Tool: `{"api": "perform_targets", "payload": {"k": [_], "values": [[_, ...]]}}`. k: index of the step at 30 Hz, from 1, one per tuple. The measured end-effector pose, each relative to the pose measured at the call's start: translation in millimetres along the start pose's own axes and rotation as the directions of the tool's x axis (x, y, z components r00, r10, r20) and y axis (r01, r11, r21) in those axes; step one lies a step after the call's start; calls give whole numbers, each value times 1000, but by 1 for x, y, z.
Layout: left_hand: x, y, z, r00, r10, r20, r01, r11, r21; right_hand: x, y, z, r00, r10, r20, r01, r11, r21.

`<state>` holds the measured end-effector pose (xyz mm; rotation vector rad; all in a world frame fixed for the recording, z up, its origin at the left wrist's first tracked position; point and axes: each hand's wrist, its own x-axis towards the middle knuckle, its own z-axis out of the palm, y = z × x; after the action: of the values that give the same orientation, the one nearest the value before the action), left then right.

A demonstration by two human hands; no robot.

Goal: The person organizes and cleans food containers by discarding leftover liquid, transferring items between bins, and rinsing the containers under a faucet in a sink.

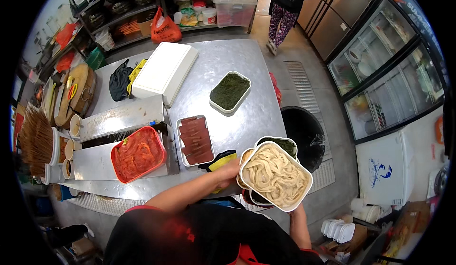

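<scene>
My left hand (pixel 229 174) grips the left side of a stack of white food trays, held off the right front corner of the steel table (pixel 245 122). On top sits a white tray of pale, noodle-like strips (pixel 276 174). Below it, a tray of dark green shredded food (pixel 285 145) sticks out at the back, and other trays are mostly covered. My right hand (pixel 295 211) supports the stack from its near right side, its fingers hidden underneath. Left of the stack, a black-and-yellow cloth (pixel 222 161) lies by a white tray of reddish-brown slices (pixel 195 140).
Another green-filled tray (pixel 230 91), a white lidded box (pixel 165 71) and a red tray of red paste (pixel 139 154) stand on the table. A black bin (pixel 302 137) adjoins its right edge. Beyond are a glass-door fridge (pixel 384 65) and a person (pixel 285 12) walking.
</scene>
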<state>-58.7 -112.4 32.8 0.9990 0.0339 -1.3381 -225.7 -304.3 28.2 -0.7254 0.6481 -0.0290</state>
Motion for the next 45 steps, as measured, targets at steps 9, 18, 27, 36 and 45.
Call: {"api": "perform_targets", "payload": {"k": [9, 18, 27, 36, 45], "values": [[-43, -12, -7, 993, -43, 110, 28, 991, 134, -68, 42, 31, 978, -172, -114, 173, 985, -1], [-120, -48, 14, 913, -332, 235, 215, 884, 415, -184, 145, 69, 858, -373, -354, 408, 913, 27], [-174, -178, 58, 632, -654, 415, 258, 683, 683, -377, 292, 82, 532, -487, -693, 666, 746, -14], [-302, -328, 131, 313, -863, 397, 184, 465, 866, -529, 472, 81, 220, -377, -900, 821, 570, -38], [-392, -515, 222, 151, -976, 159, 124, 178, 976, -677, 556, 45, -33, -182, -983, 872, 475, -117]]}}
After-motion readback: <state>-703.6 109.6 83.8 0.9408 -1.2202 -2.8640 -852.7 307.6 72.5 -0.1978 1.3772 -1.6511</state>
